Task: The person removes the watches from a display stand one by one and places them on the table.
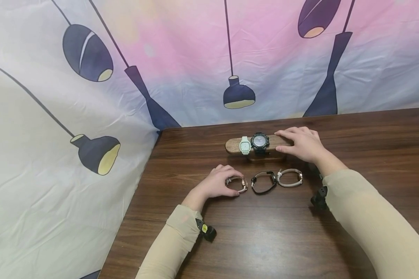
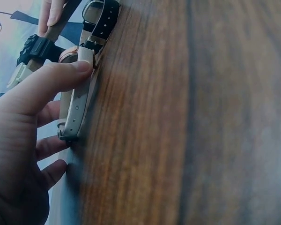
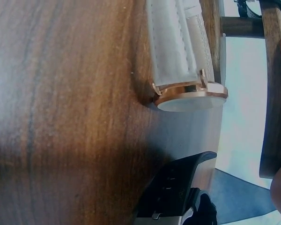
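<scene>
Two bare hands are at work over the dark brown wood-grain counter [image 1: 251, 252]. Our left hand [image 1: 216, 183] has its fingers narrowed round a watch with a pale strap and rose-gold case [image 1: 244, 184], thumb on the near side and fingertips behind; that watch stands on edge at the left of a row on the counter. Just beside it stands a black-strapped watch [image 1: 274, 179], and next to that a second rose-gold watch with a whitish strap [image 1: 290, 185]. Our right hand [image 1: 302, 144] holds the right end of a long, round-ended brown wooden watch stand [image 1: 233, 145] between thumb and fingers; a mint-green square-faced watch [image 1: 245, 147] and a bulky black round-faced watch [image 1: 260, 142] sit on its bar. We judge the step in hand to be taking hold of the leftmost watch while steadying the stand. The next move, as we read it, calls for a firm pinch and a still bar.
</scene>
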The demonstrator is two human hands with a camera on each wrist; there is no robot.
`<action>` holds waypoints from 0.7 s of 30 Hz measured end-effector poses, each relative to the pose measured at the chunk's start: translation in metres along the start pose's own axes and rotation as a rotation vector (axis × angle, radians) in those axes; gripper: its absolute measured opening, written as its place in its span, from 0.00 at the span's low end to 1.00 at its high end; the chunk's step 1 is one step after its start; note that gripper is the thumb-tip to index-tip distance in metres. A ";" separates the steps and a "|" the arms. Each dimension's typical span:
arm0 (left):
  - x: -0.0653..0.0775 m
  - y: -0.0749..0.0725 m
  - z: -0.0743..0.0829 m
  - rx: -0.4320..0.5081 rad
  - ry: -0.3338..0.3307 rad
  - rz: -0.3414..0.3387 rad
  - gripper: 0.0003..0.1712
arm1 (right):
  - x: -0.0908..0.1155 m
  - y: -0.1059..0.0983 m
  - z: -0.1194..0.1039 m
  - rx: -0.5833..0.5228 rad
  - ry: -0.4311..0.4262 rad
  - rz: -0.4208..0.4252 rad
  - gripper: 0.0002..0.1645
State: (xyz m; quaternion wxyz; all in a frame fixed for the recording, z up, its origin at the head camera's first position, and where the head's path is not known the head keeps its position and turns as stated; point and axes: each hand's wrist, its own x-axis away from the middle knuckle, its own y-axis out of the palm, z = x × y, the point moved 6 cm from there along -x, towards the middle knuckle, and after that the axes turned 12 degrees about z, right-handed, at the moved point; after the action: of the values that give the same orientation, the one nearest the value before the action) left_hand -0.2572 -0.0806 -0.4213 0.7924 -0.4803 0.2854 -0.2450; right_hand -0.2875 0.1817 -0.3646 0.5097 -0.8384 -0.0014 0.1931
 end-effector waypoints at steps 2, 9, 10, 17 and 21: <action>0.000 0.000 -0.001 0.000 0.000 -0.002 0.30 | 0.000 0.000 0.000 -0.002 -0.002 0.000 0.39; 0.000 0.001 -0.001 -0.006 0.000 -0.003 0.32 | 0.000 0.000 0.000 0.002 -0.001 -0.005 0.39; 0.000 0.001 -0.001 -0.001 -0.002 -0.002 0.33 | 0.000 0.000 0.000 0.002 -0.001 -0.005 0.39; -0.001 -0.006 -0.002 0.145 -0.048 0.060 0.36 | 0.000 0.000 0.000 0.007 -0.004 0.004 0.37; -0.003 -0.010 -0.004 0.191 -0.066 0.105 0.35 | 0.000 -0.001 -0.001 0.005 -0.004 0.005 0.37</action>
State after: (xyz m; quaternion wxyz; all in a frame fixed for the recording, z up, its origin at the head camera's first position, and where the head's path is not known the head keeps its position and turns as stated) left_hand -0.2632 -0.0858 -0.4132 0.8552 -0.3949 0.2592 -0.2132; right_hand -0.2873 0.1810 -0.3634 0.5111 -0.8369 0.0001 0.1958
